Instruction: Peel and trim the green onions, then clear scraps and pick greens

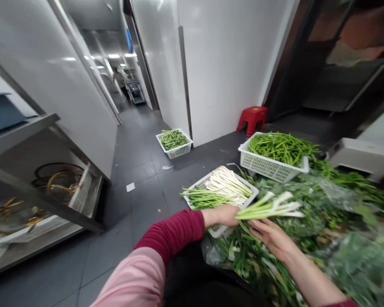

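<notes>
The left hand (223, 214) is clamped on a bunch of smooth, white-stemmed scallions (270, 209), held just above a white perforated plastic basket (218, 230). The right hand (270, 236) lies beneath with fingers loosely apart, over limp leafy trimmings (249, 260); no writing is readable.

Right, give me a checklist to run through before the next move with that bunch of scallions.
1. Left hand grips the bunch of scallions: ok.
2. Right hand is open under the bunch, palm up, holding nothing: ok.
3. White ends of the bunch lie together: ok.
4. Near white basket holds trimmed scallions with spare room at its near corner: cannot tell, hand covers it.
5. Basket sits flat: cannot tell.
6. Loose greens pile beside the basket, under the hands: ok.
</notes>
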The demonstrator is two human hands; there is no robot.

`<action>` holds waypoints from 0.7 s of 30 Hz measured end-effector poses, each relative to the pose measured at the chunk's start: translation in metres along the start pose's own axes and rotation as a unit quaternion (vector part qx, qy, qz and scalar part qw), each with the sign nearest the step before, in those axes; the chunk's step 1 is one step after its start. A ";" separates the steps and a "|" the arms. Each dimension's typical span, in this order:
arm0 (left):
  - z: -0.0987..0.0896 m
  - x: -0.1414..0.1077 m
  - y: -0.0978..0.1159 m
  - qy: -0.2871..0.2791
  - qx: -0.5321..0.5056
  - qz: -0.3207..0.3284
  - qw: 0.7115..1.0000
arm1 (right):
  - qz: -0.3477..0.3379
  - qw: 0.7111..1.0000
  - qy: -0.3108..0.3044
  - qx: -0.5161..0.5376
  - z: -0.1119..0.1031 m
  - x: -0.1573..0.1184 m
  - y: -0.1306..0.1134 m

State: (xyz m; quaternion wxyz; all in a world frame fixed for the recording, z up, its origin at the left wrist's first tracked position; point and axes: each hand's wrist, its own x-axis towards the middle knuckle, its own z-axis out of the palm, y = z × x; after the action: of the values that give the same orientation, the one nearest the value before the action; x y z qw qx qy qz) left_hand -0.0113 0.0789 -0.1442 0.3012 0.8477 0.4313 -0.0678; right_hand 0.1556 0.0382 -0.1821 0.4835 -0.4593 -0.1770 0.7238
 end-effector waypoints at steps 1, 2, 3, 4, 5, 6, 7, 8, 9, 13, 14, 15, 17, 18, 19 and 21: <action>-0.002 -0.004 -0.016 0.030 0.063 -0.049 0.996 | 0.038 0.999 -0.001 -0.033 -0.002 0.001 0.007; -0.003 -0.007 -0.034 0.039 0.085 -0.080 0.992 | 0.075 0.996 -0.001 -0.053 -0.006 0.003 0.013; -0.005 -0.007 -0.054 0.041 0.096 -0.103 0.989 | 0.106 0.993 0.000 -0.060 -0.009 0.005 0.020; -0.008 -0.006 -0.075 0.044 0.108 -0.129 0.985 | 0.129 0.990 0.000 -0.057 -0.014 0.009 0.026; -0.011 -0.001 -0.096 0.047 0.119 -0.154 0.980 | 0.144 0.988 0.000 -0.050 -0.019 0.015 0.032; -0.014 0.005 -0.117 0.052 0.129 -0.175 0.975 | 0.155 0.987 0.008 -0.043 -0.024 0.022 0.037; -0.018 0.013 -0.137 0.056 0.139 -0.191 0.970 | 0.161 0.986 0.025 -0.036 -0.028 0.030 0.041; -0.023 0.022 -0.155 0.060 0.149 -0.202 0.966 | 0.165 0.985 0.046 -0.031 -0.033 0.039 0.044; -0.027 0.033 -0.172 0.064 0.157 -0.206 0.964 | 0.171 0.983 0.065 -0.025 -0.037 0.049 0.047; -0.032 0.092 -0.227 0.072 0.179 -0.181 0.964 | 0.198 0.976 0.091 -0.010 -0.045 0.102 0.054; -0.027 0.110 -0.238 0.069 0.178 -0.169 0.967 | 0.204 0.974 0.095 -0.006 -0.045 0.118 0.056; -0.019 0.127 -0.248 0.061 0.175 -0.157 0.970 | 0.212 0.972 0.101 -0.005 -0.045 0.135 0.058; 0.005 0.159 -0.266 0.037 0.161 -0.137 0.977 | 0.229 0.967 0.110 -0.010 -0.044 0.169 0.061; 0.020 0.172 -0.273 0.022 0.151 -0.131 0.980 | 0.237 0.965 0.112 -0.017 -0.045 0.186 0.063; 0.034 0.181 -0.279 0.008 0.140 -0.128 0.982 | 0.244 0.963 0.115 -0.026 -0.045 0.201 0.065; 0.057 0.191 -0.289 -0.014 0.117 -0.130 0.985 | 0.259 0.958 0.114 -0.046 -0.048 0.225 0.071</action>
State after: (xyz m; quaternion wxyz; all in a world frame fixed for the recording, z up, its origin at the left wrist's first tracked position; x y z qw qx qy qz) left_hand -0.1079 0.3074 -0.3931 0.1947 0.8129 0.5226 -0.1679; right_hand 0.1325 0.1903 -0.3673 0.2743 -0.5908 -0.0289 0.7582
